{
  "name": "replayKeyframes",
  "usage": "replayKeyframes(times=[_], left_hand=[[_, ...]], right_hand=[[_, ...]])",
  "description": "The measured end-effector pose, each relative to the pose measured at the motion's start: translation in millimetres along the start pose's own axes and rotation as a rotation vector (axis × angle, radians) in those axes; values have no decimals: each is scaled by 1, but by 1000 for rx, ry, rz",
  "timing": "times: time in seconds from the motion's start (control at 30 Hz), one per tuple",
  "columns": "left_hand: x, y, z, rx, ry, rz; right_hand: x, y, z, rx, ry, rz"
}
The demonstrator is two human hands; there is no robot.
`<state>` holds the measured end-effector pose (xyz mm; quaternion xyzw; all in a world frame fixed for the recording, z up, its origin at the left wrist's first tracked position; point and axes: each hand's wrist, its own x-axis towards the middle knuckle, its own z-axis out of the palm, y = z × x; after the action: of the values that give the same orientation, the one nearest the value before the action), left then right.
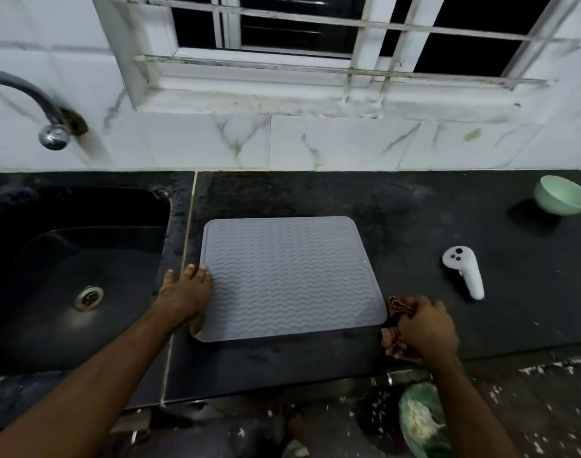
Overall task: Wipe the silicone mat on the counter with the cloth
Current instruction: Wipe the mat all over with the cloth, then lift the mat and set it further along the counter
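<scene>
Where the dark bench (315, 196) begins at the far left, a curved metal tap (52, 135) comes out of the tiled wall above a black sink (77, 259) with a round metal drain (89, 297). Just right of the sink, the left hand (186, 299) lies flat with its fingers (196, 272) straight and spread, pressing on the left edge of the silicone mat (289, 279). That grey, wave-ribbed mat lies flat on the bench in the middle of the view, below a barred window (315, 34). Right beside the mat's near right corner, the right hand (427, 328) is curled tightly round a bunched reddish-brown cloth (396, 342), which rests on the bench at the mat's edge. Farther right, apart from the hand, a white handheld controller (464, 272) lies on the bench, and a pale green bowl (561, 196) stands near the wall at the far right.
</scene>
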<state>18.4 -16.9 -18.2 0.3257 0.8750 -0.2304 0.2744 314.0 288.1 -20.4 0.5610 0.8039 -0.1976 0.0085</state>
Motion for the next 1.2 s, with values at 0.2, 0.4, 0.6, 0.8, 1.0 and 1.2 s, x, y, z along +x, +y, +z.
replayKeyframes(times=[0.2, 0.4, 0.6, 0.8, 1.0, 1.2], left_hand=[[-4, -2, 1, 19, 18, 5], [2, 10, -6, 98, 26, -29], [3, 7, -8, -10, 56, -24], [20, -7, -27, -535, 234, -149], [41, -11, -26, -874, 207, -257], [63, -16, -15, -1110, 205, -372]], right_hand=[[-20, 3, 14, -132, 30, -114], [-44, -1, 51, -353, -38, -299], [-21, -31, 20, -175, 51, -319], [52, -87, 10, 83, -103, -251], [109, -93, 28, 51, -201, -107], [130, -92, 37, 154, -236, -87]])
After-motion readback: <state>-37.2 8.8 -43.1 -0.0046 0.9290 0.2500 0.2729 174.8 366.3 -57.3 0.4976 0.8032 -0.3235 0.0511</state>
